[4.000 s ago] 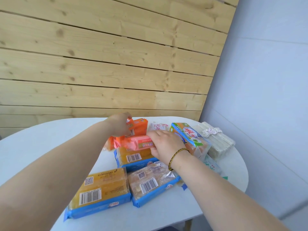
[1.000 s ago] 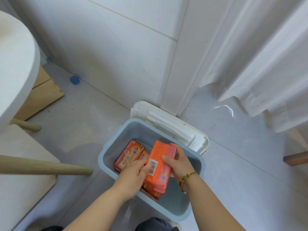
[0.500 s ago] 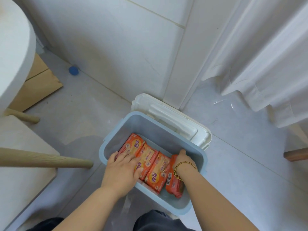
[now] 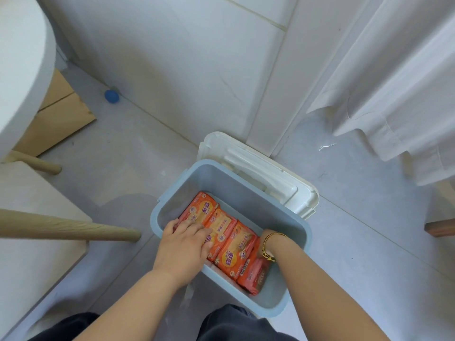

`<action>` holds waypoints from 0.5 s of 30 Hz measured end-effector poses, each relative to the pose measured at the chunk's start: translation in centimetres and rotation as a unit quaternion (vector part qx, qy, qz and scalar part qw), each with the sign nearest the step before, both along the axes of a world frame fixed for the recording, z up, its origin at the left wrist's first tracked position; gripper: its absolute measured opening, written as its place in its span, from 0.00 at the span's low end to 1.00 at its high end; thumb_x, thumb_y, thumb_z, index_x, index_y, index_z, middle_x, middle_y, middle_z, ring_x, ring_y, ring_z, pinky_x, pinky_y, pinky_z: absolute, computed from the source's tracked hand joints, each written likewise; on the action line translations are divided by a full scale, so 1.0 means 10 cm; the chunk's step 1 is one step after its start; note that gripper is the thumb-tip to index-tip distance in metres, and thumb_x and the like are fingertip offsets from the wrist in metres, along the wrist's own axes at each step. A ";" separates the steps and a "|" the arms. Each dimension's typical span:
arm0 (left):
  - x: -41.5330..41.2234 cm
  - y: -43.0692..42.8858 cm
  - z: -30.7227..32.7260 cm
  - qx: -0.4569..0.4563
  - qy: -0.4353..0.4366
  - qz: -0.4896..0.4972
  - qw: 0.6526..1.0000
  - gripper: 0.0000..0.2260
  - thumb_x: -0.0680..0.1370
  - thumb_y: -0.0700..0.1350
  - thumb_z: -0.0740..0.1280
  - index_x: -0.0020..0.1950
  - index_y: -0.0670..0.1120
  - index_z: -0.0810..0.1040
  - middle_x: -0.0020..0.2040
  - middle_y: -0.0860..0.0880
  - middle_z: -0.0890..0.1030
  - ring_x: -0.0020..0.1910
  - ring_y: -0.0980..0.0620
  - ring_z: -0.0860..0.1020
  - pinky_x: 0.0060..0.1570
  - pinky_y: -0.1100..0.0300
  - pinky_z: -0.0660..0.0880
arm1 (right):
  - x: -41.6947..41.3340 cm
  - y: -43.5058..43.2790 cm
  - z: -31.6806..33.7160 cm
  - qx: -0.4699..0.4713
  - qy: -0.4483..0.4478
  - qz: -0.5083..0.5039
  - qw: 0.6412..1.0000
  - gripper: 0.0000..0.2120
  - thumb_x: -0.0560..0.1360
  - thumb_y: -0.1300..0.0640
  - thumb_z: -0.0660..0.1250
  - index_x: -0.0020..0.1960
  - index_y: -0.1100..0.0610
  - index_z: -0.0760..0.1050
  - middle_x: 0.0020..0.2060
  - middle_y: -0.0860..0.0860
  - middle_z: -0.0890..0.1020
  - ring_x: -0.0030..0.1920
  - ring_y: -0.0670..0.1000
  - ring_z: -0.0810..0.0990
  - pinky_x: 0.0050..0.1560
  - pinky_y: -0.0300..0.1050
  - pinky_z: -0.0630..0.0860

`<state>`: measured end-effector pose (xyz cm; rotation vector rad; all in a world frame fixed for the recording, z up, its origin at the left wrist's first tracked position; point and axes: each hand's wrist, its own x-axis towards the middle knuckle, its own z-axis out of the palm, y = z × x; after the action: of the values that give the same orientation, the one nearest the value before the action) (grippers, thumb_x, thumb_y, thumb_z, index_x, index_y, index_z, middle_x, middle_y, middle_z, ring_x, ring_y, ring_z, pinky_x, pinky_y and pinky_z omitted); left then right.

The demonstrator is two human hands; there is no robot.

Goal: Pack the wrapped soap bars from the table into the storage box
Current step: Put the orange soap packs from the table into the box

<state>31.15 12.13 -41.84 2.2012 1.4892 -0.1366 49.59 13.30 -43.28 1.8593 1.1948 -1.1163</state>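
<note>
Blue storage box [image 4: 299, 223] sits on grey floor [image 4: 357, 217], its white lid [image 4: 261, 168] propped behind it against the wall. Orange wrapped soap bars [image 4: 236, 244] lie in a row on the box bottom, touching side by side; rightmost bar [image 4: 253, 274] is tilted on edge by the right wall. Left hand [image 4: 183, 244] is flat, fingers spread and pressing down on the left bars, gripping nothing. Right hand [image 4: 267, 236] reaches down into the box beside the tilted bar; fingers hidden behind wrist and bar, so cannot tell how open it is or whether it holds anything. Beaded bracelet [image 4: 267, 244] on right wrist. White table edge [image 4: 22, 70] at upper left.
</note>
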 end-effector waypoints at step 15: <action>-0.01 -0.02 -0.07 0.061 0.019 -0.026 0.998 0.17 0.69 0.54 0.55 0.40 0.56 0.84 0.37 0.59 0.85 0.39 0.56 0.84 0.50 0.59 0.60 | 0.08 0.00 -0.06 0.032 0.017 0.098 0.995 0.19 0.80 0.59 0.55 0.70 0.61 0.65 0.68 0.60 0.71 0.69 0.59 0.69 0.67 0.50 0.67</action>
<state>31.06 11.96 -42.57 2.3474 1.4971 -0.1070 50.41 13.30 -43.92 1.7332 1.4137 -1.0144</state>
